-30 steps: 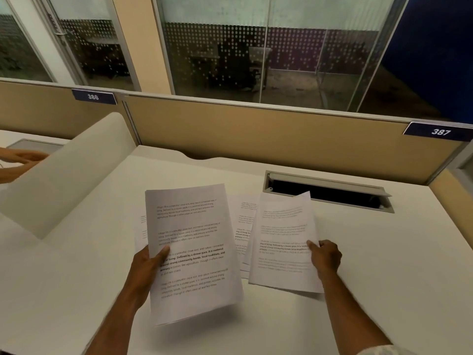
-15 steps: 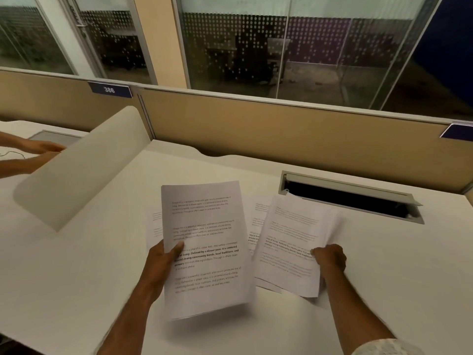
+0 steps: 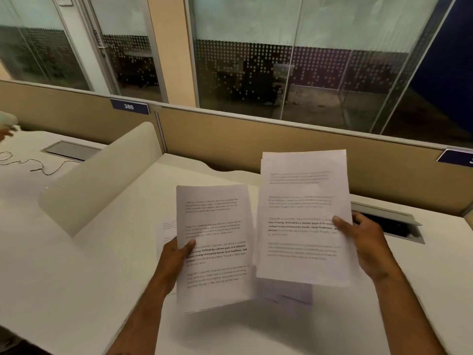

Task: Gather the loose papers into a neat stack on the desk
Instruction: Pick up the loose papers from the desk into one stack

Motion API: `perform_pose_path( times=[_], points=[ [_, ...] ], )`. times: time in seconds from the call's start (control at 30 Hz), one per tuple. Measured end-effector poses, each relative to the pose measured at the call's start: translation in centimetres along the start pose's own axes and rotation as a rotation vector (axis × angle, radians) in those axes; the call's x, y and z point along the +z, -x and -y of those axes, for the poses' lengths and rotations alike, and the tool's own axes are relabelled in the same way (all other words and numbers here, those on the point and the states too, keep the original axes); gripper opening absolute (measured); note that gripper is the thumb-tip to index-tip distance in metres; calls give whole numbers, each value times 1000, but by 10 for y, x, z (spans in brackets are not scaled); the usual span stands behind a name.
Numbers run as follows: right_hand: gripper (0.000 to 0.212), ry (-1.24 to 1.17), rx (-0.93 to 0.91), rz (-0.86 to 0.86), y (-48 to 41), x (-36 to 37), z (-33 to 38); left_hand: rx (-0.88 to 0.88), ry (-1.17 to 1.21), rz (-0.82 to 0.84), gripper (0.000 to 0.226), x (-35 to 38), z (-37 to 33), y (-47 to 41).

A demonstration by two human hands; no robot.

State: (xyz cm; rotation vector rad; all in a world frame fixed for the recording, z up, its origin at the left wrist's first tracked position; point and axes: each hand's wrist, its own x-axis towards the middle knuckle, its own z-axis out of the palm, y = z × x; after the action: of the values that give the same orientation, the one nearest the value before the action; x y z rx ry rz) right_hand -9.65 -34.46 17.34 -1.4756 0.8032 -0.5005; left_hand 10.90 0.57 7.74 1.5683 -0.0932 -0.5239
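Observation:
My left hand [image 3: 176,257] grips a bundle of printed white papers [image 3: 217,224] by its left edge, raised above the white desk [image 3: 89,272]. My right hand [image 3: 363,242] holds a second bundle of printed papers [image 3: 302,201] by its right edge, lifted higher and just to the right of the first. The two bundles hang side by side, nearly touching. A loose sheet [image 3: 167,229] lies flat on the desk, peeking out left of the left-hand bundle. Another sheet [image 3: 286,294] shows below the right-hand bundle.
A curved white divider [image 3: 102,180] stands at the desk's left. An open cable slot [image 3: 391,224] sits at the back right. A tan partition [image 3: 256,144] runs along the back. On the neighbouring desk lies a thin cable [image 3: 38,166]; another person's hand [image 3: 5,133] shows at far left.
My right hand has lifted its papers off the desk, up and level with the left-hand bundle. The view has shifted right and tilted upward. The left-hand bundle stays held.

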Motion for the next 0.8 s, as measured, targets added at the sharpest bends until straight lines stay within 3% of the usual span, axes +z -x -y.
perform_pose_path(
  times=[0.3, 0.43, 0.57, 0.73, 0.8],
  points=[
    [28, -53, 148, 203, 25, 90, -56, -4, 10, 108, 31, 16, -12, 16],
    [29, -117, 237, 264, 31, 116, -74, 12, 6, 127, 60, 20, -14, 25],
    [33, -113, 214, 241, 34, 139, -85, -35, 110, 105, 50, 20, -12, 26],
    [46, -92, 222, 251, 29, 153, -88, 2, -11, 56, 38, 16, 1, 22],
    [41, -59, 239, 134, 14, 143, -90, 8, -30, 34, 33, 10, 4, 19]
  ],
)
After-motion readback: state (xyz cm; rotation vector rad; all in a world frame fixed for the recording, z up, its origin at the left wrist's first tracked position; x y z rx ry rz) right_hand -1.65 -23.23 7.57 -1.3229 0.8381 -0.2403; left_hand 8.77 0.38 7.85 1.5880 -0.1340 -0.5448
